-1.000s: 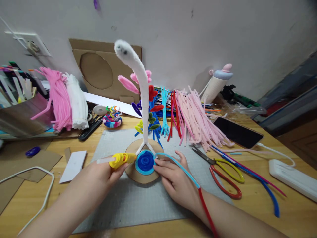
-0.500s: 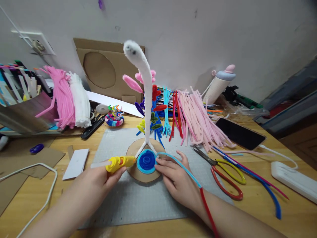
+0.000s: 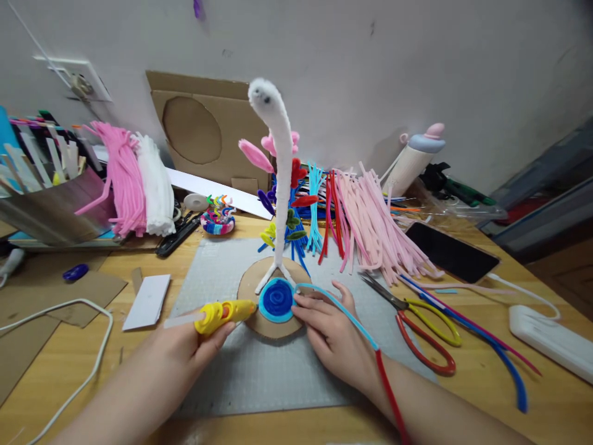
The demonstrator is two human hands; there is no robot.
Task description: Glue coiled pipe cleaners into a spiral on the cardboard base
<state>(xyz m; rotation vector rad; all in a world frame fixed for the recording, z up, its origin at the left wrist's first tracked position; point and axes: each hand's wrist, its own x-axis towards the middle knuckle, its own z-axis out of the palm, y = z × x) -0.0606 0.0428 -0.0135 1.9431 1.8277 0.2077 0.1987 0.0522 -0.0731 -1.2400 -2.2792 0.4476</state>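
A round cardboard base (image 3: 278,330) lies on a grey cutting mat (image 3: 217,383). A white fuzzy stem (image 3: 281,179) rises from it, with colored pipe-cleaner flowers and leaves on its sides. At the stem's foot is a coiled blue disc (image 3: 277,298) with a light-blue rim. My left hand (image 3: 199,343) is closed around a yellow glue gun (image 3: 225,314), whose tip is at the disc's left edge. My right hand (image 3: 331,324) pinches a light-blue pipe cleaner (image 3: 345,313) at the disc's right edge. Its trailing end joins a red pipe cleaner (image 3: 389,392) over my wrist.
Scissors (image 3: 417,321) lie open on the right, near loose pipe cleaners (image 3: 491,346), a phone (image 3: 451,250) and a power strip (image 3: 551,340). Bundled pipe cleaners (image 3: 365,225) line the back. On the left are a white cord (image 3: 104,346) and a container (image 3: 55,207) of sticks.
The glue gun's tip has shifted from beside the stem's white foot down along the disc's left edge. My right hand keeps its pinch. The whole view has shifted slightly.
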